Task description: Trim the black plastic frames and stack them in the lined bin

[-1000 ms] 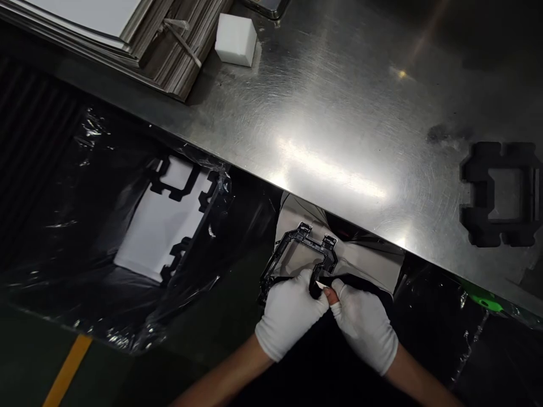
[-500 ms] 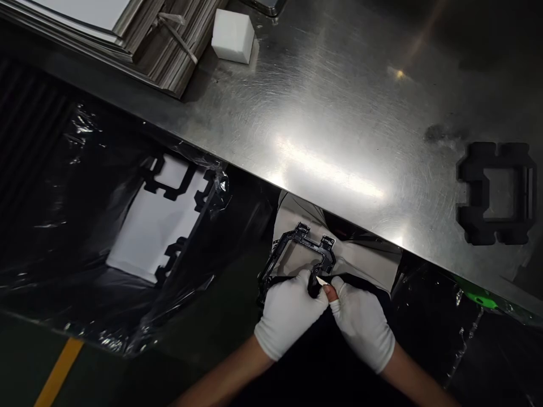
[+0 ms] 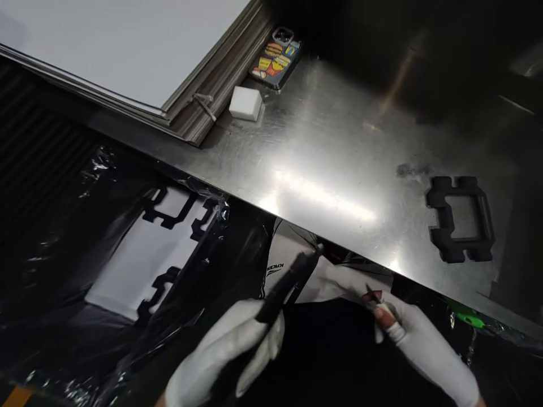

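Observation:
In the head view my left hand (image 3: pixel 237 339), in a white glove, grips a black plastic frame (image 3: pixel 284 285) that is tilted nearly edge-on and blurred by motion. My right hand (image 3: pixel 407 328), gloved with bare fingertips showing, pinches a small pointed blade (image 3: pixel 373 295). The blade's tip points up and left, apart from the frame. Under the two hands lies light grey cloth (image 3: pixel 322 282) with a printed mark. Another black frame (image 3: pixel 441 226) rests flat on the metal table to the right.
The metal table (image 3: pixel 322 164) has its near edge slanting down to the right. On it are a stack of white sheets (image 3: pixel 127 51), a white foam block (image 3: pixel 246 103) and a phone (image 3: pixel 275 59). At left, a black-plastic-lined bin (image 3: pixel 51 271) holds a white sheet (image 3: pixel 131 265) and several black frames.
My hands have moved apart. The left has swung the frame from face-up to edge-on, and the right has drawn the blade away to the right. The camera view has shifted.

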`<state>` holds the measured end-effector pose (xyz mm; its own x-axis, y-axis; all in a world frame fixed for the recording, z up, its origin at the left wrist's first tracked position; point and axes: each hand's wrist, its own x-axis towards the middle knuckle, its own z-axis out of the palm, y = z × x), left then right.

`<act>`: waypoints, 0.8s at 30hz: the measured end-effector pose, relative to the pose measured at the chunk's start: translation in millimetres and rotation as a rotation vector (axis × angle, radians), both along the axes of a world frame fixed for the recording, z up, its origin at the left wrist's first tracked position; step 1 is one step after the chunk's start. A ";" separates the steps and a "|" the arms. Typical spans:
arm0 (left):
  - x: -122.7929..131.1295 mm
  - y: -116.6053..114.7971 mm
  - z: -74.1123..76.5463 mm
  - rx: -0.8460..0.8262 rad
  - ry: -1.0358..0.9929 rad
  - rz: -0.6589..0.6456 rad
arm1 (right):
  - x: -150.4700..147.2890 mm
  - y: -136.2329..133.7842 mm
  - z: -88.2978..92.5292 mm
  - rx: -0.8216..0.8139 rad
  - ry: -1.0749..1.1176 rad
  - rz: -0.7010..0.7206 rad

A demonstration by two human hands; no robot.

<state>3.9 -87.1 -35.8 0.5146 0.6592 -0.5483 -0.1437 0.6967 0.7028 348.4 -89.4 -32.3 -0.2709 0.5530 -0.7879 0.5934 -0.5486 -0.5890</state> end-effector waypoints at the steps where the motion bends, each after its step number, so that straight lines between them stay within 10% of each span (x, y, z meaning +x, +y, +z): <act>1: 0.7 12.2 8.4 0.013 -0.062 0.038 | 5.8 10.7 11.4 0.065 -0.047 -0.003; 5: 34.6 84.6 25.3 0.107 -0.167 0.136 | 4.8 68.5 34.0 0.436 -0.278 -0.036; 10: 78.9 154.9 23.2 0.035 -0.227 0.073 | -26.1 121.5 8.3 0.788 -0.547 0.136; 16: 89.0 154.7 24.4 0.038 -0.096 0.006 | -68.3 105.4 -8.0 0.888 -0.568 0.524; 24: 96.8 152.7 30.9 0.053 0.010 -0.032 | -72.4 108.2 -6.9 0.800 -0.656 0.530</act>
<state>100.7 65.6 -4.9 0.5306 0.6710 -0.5179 -0.1153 0.6625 0.7402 276.0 18.7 -39.2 -0.2868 0.8957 -0.3398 0.9567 0.2496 -0.1495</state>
